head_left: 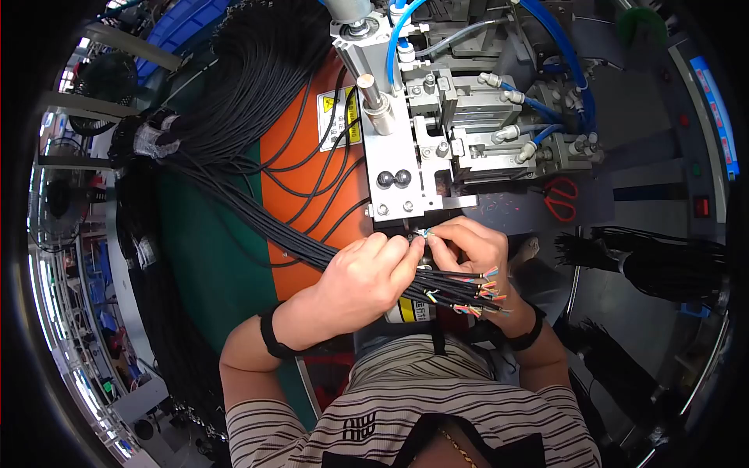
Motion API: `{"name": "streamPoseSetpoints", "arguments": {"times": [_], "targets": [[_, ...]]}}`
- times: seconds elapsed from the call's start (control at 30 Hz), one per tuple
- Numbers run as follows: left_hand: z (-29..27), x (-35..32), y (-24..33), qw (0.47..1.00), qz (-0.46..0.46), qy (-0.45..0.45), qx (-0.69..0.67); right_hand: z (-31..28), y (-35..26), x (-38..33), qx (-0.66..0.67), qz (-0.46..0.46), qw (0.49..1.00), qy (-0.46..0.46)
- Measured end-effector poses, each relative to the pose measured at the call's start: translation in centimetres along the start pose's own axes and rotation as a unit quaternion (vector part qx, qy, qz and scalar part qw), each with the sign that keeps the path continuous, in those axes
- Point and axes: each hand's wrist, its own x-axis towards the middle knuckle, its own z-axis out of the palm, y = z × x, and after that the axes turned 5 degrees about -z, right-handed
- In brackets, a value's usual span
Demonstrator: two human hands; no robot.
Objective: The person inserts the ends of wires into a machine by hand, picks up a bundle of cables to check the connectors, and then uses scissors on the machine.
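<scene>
A thick bundle of black cables (pixel 285 236) runs from the upper left down to the front of a metal machine (pixel 394 148). My left hand (pixel 365 271) is closed around the bundle near its end, thumb and forefinger reaching toward the machine's lower edge. Opposite it, my right hand (pixel 473 243) pinches the small coloured wires (pixel 424 232) at one cable's tip, fingertips nearly touching the left ones. Below both hands, several other cable ends fan out to the right, showing stripped coloured wires (pixel 485 290). My fingers hide part of the pinched wires.
Red-handled scissors (pixel 560 200) lie right of the machine. Blue air hoses (pixel 573 54) curve over its clamps. Loose cables cross an orange panel (pixel 290 183) beside a green mat (pixel 199 210). More black cable bundles (pixel 663 269) hang at the right. A blue crate (pixel 183 31) stands far left.
</scene>
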Motion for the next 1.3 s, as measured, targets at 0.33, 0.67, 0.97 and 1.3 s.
{"name": "streamPoseSetpoints", "arguments": {"times": [0.33, 0.67, 0.97, 1.3], "targets": [[0.1, 0.5, 1.2, 0.995, -0.003, -0.008, 0.098, -0.2, -0.4, 0.6, -0.033, -0.049, 0.998, -0.018], [-0.2, 0.7, 0.8, 0.998, -0.001, -0.018, 0.060, -0.3, 0.1, 0.5, -0.038, -0.066, 0.997, -0.023], [-0.1, 0.4, 0.5, 0.999, -0.015, -0.010, 0.034, 0.2, 0.0, -0.1, -0.035, -0.045, 0.998, -0.012], [0.1, 0.3, 0.6, 1.000, -0.026, 0.003, 0.003, 0.2, 0.0, -0.1, -0.031, -0.010, 0.999, -0.016]]}}
